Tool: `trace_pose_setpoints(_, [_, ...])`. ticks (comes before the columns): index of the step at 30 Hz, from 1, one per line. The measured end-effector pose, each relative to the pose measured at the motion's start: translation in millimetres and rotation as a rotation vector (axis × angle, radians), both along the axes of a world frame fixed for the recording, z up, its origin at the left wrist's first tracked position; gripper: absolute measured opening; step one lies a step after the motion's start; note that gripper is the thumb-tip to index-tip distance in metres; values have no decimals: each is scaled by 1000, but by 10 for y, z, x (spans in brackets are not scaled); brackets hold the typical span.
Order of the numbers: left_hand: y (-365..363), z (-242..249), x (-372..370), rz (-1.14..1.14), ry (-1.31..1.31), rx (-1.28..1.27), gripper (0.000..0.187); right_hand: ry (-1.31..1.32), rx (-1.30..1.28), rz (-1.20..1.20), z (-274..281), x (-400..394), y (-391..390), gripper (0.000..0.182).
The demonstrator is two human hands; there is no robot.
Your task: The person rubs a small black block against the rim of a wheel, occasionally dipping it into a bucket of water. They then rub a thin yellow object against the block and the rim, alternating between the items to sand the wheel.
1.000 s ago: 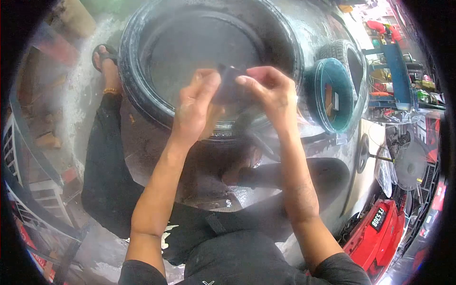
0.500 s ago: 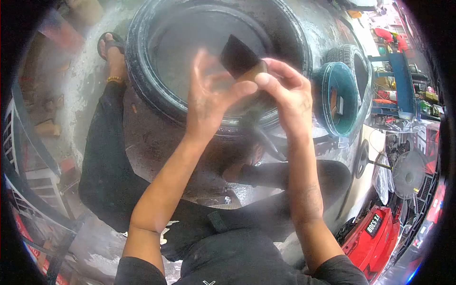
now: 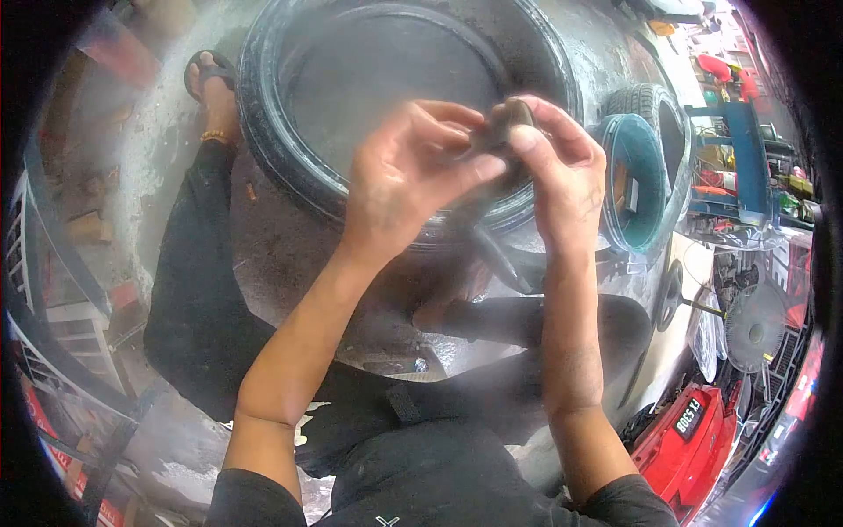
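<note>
My right hand (image 3: pixel 562 158) pinches a small dark piece (image 3: pixel 520 114) between thumb and fingers, above the near right part of a large black tire (image 3: pixel 263 132) lying flat on the floor. From the left, my left hand (image 3: pixel 413 167) reaches to the same piece, its thumb and fingertips close around the lower left end. Blur hides the exact contact there. Part of the piece is behind my fingers.
A teal bucket (image 3: pixel 634 189) with items inside stands right of the tire, beside another tire (image 3: pixel 648 104). Farther right are a blue metal stand (image 3: pixel 745 158), a fan (image 3: pixel 755 325) and a red panel with a number plate (image 3: pixel 689 448). My legs flank the near floor.
The dark piece has turned from a broad, flat view to a narrow one and moved right. Both hands have shifted right, and my left fingers have closed in toward it.
</note>
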State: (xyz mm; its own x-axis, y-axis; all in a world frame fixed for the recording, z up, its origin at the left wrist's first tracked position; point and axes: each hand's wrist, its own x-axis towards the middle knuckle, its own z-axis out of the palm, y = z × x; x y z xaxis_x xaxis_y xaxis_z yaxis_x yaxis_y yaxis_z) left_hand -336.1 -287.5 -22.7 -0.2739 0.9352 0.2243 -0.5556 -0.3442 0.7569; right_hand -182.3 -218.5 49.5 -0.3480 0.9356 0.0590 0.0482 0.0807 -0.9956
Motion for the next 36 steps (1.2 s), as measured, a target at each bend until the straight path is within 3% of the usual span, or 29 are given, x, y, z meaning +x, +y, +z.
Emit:
trace_pose_setpoints(1, [0, -2, 28, 44, 15, 94, 28, 14, 3, -16, -7, 9, -5, 38])
trace_pose_setpoints(4, [-17, 23, 60, 43, 103, 34, 29, 8, 17, -10, -35, 99, 41, 39])
trace_pose_setpoints(8, [-63, 124, -65, 63, 118, -127, 29, -62, 8, -31, -214, 322, -62, 57])
trace_pose_setpoints(10, [-115, 122, -215, 39, 107, -293, 30, -522, 101, -41, -405, 590, -221, 77])
trace_pose_setpoints(12, [-195, 53, -235, 72, 174, -350, 31, -740, 244, 26, -765, 811, -386, 82])
trace_pose_setpoints(14, [-313, -47, -221, -44, 460, -526, 34, -787, 230, 59, -963, 787, -496, 80])
trace_pose_setpoints(16, [-480, -83, -73, -53, 608, -477, 41, -909, 394, 134, -1143, 751, -576, 75])
trace_pose_setpoints(22, [-841, -351, 285, -34, 473, -618, 37, -974, 360, 133, -1325, 781, -642, 74])
trace_pose_setpoints(24, [-883, -392, 350, -2, 653, -578, 37, -970, 462, 163, -1322, 792, -653, 66])
trace_pose_setpoints(30, [-885, -323, 441, -3, 701, -509, 39, -918, 542, 270, -1384, 903, -668, 51])
trace_pose_setpoints(36, [-781, -379, 646, 35, 822, -414, 50, -814, 541, 217, -1456, 926, -712, 52])
